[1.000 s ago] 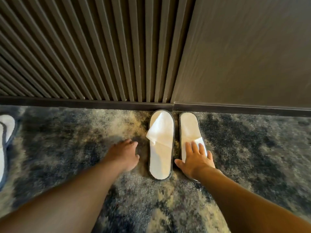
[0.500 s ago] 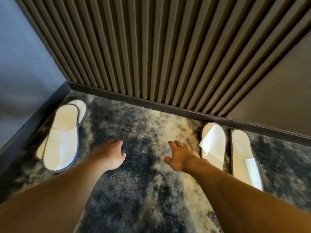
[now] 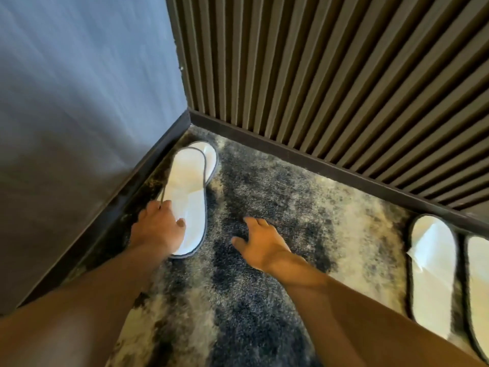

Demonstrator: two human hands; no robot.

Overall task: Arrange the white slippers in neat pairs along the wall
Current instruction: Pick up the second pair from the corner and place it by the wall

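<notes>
**corner_tidy:** So there's a stack of two flat white slippers with dark piping (image 3: 189, 197) jammed in the corner at about 10 o'clock, one lying on top of the other, the lower one's toe peeking out past the top one toward the ribbed dark slatted wall (image 3: 330, 75). The left hand (image 3: 157, 229) sits on the near end of the top slipper, thumb resting on the white sole, fingers curled over the left edge. I can't tell if it's actually pinching the edge or just pressing down. What goes wrong from here?

**mat_lurker:** Biggest risk I'd guess — the hand lifts only the top slipper and the bottom one stays wedged against the smooth grey wall's dark skirting board (image 3: 148, 176). Or both come up together and the lower one drops crooked. These look thin and floppy, so an edge grip may fold the sole.

**corner_tidy:** And the right hand (image 3: 260, 246)?

**mat_lurker:** Open, fingers spread, holding nothing, hovering over or touching the mottled grey and cream carpet (image 3: 304, 213) at roughly 6 o'clock — I can't tell which. It's free to grab the second slipper, which would help.

**corner_tidy:** There's already a side-by-side pair of white slippers (image 3: 434, 274) at 3 o'clock, toes to the slatted wall.

**mat_lurker:** Then don't bump it when sliding the new ones over, and leave a gap so the pairs read as separate.
</notes>
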